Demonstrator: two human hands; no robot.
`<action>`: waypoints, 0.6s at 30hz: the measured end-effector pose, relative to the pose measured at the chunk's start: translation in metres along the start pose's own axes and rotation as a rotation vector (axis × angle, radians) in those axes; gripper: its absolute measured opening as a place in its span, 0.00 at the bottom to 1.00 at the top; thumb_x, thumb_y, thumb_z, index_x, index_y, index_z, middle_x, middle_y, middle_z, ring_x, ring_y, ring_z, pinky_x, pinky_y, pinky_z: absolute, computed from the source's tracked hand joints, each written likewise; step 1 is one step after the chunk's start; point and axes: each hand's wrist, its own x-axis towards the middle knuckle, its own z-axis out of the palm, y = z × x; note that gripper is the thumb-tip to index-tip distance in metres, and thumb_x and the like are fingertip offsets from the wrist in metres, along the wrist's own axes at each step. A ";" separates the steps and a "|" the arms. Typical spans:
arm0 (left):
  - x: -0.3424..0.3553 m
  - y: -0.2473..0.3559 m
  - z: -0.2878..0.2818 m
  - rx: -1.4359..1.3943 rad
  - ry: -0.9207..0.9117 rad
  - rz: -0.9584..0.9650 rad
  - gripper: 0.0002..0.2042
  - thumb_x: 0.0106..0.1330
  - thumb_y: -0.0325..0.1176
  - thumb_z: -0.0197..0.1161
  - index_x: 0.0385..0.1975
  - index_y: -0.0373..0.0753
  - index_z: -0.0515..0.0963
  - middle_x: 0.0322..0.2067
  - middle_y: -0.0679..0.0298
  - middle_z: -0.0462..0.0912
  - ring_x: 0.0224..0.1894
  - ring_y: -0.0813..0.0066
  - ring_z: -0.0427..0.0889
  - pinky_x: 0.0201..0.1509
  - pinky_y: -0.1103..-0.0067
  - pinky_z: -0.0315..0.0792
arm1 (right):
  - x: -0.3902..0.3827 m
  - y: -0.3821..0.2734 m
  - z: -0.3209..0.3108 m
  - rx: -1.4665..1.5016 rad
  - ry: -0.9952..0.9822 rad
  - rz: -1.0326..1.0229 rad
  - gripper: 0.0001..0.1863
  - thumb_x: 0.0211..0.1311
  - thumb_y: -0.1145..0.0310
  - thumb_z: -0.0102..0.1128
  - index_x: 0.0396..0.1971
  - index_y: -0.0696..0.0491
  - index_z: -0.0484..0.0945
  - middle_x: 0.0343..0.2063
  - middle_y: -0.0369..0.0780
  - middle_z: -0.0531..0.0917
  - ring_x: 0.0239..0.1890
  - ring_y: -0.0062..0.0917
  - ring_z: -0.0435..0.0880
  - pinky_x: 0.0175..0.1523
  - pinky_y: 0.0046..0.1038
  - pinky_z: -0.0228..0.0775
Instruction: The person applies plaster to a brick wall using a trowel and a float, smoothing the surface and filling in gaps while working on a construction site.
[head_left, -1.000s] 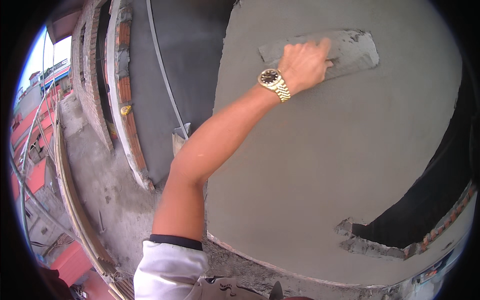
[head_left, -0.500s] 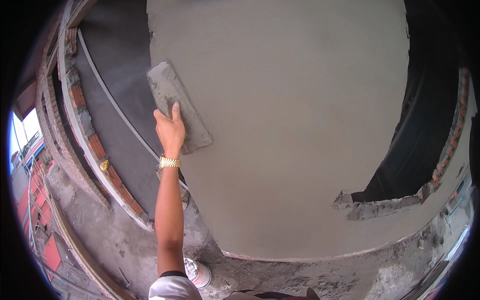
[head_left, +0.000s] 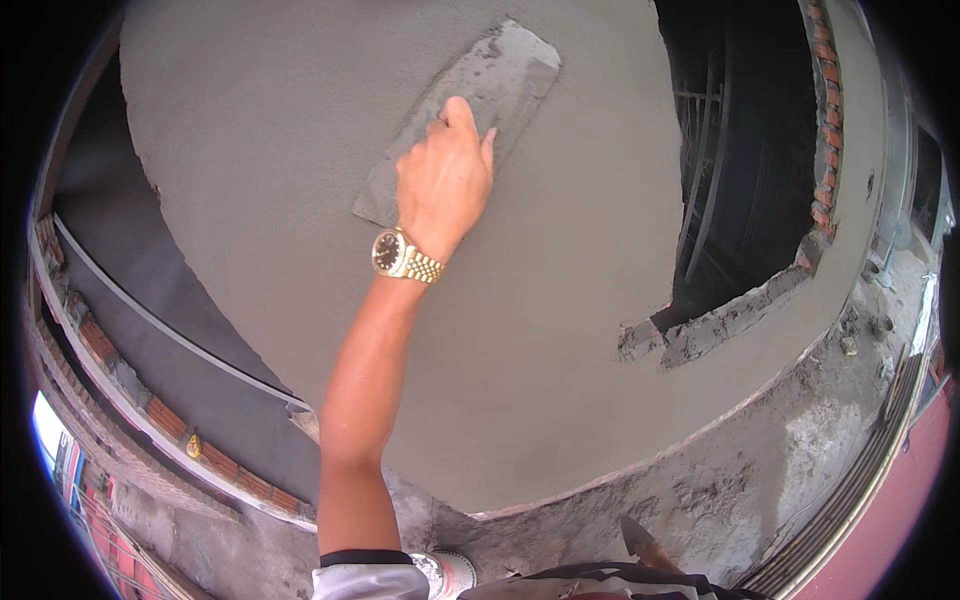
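Observation:
My left hand [head_left: 445,185], with a gold watch [head_left: 405,257] at the wrist, is closed round the handle of a plastering float [head_left: 515,75]. The float's long, cement-smeared plate lies tilted against the grey plastered wall [head_left: 520,330], its upper end pointing up and right. The handle itself is mostly hidden under my fingers. Low in the picture, close to my body, my right hand [head_left: 656,556] shows only in part, closed on a small pointed trowel [head_left: 634,536] whose blade points upward.
Rough-edged openings flank the wall, the right one [head_left: 750,200] bordered by exposed brick. A pale bar [head_left: 165,320] crosses the left opening. On the brick ledge sits a small yellow object [head_left: 194,446]. A whitish bucket [head_left: 457,574] stands on the cement-strewn floor [head_left: 700,500] by my left arm.
My left hand has swept the float up and to the right across the wall, and its plate now slants the other way. My view has shifted right; more of the trowel shows.

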 end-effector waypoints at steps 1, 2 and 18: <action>-0.014 0.018 0.010 0.002 -0.081 0.074 0.15 0.71 0.38 0.61 0.35 0.37 0.62 0.22 0.52 0.78 0.20 0.54 0.83 0.18 0.66 0.75 | 0.000 -0.004 0.007 -0.028 -0.025 -0.019 0.24 0.62 0.53 0.59 0.35 0.64 0.81 0.20 0.44 0.83 0.21 0.29 0.84 0.26 0.33 0.79; -0.031 0.030 0.022 0.035 -0.168 0.151 0.15 0.70 0.38 0.62 0.38 0.36 0.63 0.24 0.52 0.79 0.21 0.57 0.84 0.19 0.69 0.77 | 0.004 -0.004 0.016 -0.032 -0.039 -0.007 0.24 0.62 0.53 0.59 0.35 0.64 0.81 0.21 0.45 0.83 0.21 0.29 0.84 0.26 0.33 0.79; 0.047 -0.126 -0.084 0.432 -0.154 0.192 0.25 0.69 0.55 0.59 0.58 0.45 0.72 0.32 0.52 0.86 0.35 0.53 0.85 0.34 0.65 0.76 | 0.018 0.090 0.000 0.264 0.089 0.221 0.21 0.62 0.54 0.59 0.25 0.60 0.75 0.16 0.42 0.78 0.14 0.28 0.76 0.19 0.35 0.70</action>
